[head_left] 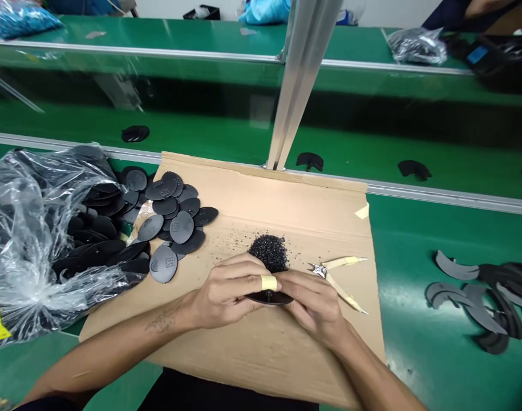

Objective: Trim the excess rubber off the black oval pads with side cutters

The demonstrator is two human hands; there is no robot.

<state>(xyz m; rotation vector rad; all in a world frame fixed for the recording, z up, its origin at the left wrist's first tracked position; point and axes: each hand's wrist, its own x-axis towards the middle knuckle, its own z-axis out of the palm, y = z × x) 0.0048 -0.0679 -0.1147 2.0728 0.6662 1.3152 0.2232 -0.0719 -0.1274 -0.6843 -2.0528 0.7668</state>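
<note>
Between my two hands, above the cardboard sheet, is a thin black plastic disc, seen nearly edge-on. My left hand grips it from the left, and a strip of yellow tape wraps one of its fingers. From the right, my right hand holds the same disc, fingertips meeting the left ones. Just beyond my hands lies a heap of small black plastic scraps. To the right of my right hand, nippers with pale yellow handles rest spread apart on the cardboard.
Loose black discs pile up at the left, beside a clear plastic bag full of more. Black crescent pieces lie on the green table at right. A metal post rises behind the cardboard; curved black parts sit beyond it.
</note>
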